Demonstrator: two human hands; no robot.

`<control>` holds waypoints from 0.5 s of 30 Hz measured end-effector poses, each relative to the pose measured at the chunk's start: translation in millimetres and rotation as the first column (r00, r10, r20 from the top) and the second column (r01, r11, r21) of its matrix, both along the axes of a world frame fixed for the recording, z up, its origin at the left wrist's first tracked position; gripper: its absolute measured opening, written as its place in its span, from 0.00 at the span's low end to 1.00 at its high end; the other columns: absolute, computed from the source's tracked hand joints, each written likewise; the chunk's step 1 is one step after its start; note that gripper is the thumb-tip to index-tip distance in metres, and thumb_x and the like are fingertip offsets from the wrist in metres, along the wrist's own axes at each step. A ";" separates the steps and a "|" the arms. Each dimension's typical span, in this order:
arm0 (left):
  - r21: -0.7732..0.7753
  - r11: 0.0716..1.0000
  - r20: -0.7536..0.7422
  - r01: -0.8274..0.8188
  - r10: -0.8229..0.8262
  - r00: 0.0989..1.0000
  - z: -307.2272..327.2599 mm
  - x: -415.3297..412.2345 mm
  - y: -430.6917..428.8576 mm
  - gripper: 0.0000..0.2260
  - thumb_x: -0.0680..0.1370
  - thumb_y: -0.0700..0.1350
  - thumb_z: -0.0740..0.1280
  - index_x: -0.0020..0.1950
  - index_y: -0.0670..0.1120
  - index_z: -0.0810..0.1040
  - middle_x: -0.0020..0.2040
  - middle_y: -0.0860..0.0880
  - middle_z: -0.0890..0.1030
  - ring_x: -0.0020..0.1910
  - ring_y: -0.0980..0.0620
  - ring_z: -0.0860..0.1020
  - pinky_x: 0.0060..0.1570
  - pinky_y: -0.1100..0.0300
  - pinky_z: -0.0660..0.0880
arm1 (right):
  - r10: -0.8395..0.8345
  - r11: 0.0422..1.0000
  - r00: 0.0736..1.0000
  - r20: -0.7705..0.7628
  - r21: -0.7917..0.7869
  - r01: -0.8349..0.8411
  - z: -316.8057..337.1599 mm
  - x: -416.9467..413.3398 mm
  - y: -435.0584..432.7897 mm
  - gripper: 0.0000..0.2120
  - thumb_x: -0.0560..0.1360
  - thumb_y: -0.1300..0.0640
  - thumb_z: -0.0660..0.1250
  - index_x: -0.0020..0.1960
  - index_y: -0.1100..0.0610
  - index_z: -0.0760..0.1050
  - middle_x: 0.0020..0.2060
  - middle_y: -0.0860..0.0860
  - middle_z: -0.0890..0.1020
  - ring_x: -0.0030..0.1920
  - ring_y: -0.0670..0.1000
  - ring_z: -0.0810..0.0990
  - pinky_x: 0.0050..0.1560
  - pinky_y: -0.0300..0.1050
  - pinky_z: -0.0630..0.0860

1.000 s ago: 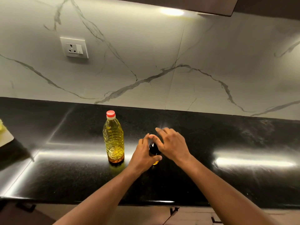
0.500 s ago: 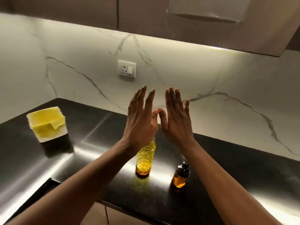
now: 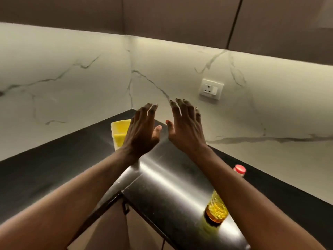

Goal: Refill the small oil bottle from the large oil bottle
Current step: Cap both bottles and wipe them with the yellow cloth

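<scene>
A black polished tabletop (image 3: 54,168) turns a corner beneath a white, grey-veined marble wall (image 3: 72,91) and brown upper cabinets (image 3: 180,15).

Counted: two hands, one large oil bottle, one yellow container and one wall socket. The left hand (image 3: 142,134) and right hand (image 3: 187,130) are raised above the tabletop, palms turned toward each other. Their fingers are straight and spread and their thumbs are close but apart. Each grip is released and holds nothing. The large oil bottle (image 3: 217,208) stands upright near the tabletop's front edge on the right. Its red cap (image 3: 239,170) shows above the right forearm, which crosses and hides its middle.

Half a second ago that bottle stood between the two forearms, with the small amber bottle just right of it; now the small bottle no longer shows. The view has swung left, and the hands keep the same open pose. The wall socket (image 3: 211,89), then left of the hands, now sits to their upper right. The yellow container (image 3: 119,131), then well to the left, now lies partly behind the left hand.
</scene>
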State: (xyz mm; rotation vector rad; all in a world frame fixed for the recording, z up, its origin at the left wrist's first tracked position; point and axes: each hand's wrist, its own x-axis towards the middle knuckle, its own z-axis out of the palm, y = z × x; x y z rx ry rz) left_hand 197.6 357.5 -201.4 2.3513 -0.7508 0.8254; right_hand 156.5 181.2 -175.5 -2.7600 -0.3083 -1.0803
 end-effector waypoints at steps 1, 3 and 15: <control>0.015 1.000 -0.036 -0.014 0.014 0.999 -4.4 10.1 14.2 0.33 0.77 0.45 0.72 0.80 0.40 0.64 0.74 0.38 0.70 0.71 0.37 0.70 0.70 0.42 0.71 | 0.007 1.000 1.000 -0.022 -0.016 -0.007 -5.5 12.6 10.7 0.33 0.77 0.51 0.73 0.79 0.58 0.67 0.77 0.60 0.68 0.77 0.61 0.64 0.74 0.69 0.68; 0.054 0.997 -0.138 -0.054 0.061 0.989 -15.1 33.7 43.5 0.37 0.74 0.43 0.73 0.81 0.42 0.63 0.74 0.39 0.70 0.71 0.37 0.70 0.69 0.42 0.72 | 0.035 0.998 0.994 -0.103 -0.042 -0.039 -21.3 40.3 32.5 0.32 0.75 0.53 0.75 0.76 0.58 0.70 0.75 0.58 0.70 0.75 0.60 0.67 0.69 0.65 0.73; 0.244 0.969 -0.449 -0.048 0.156 0.880 -88.3 171.6 123.4 0.29 0.78 0.47 0.74 0.77 0.44 0.71 0.74 0.41 0.74 0.70 0.37 0.74 0.69 0.43 0.72 | 0.056 0.948 0.861 -0.505 -0.244 -0.204 -125.9 186.8 95.1 0.42 0.77 0.47 0.76 0.84 0.56 0.61 0.83 0.56 0.64 0.84 0.58 0.59 0.81 0.70 0.57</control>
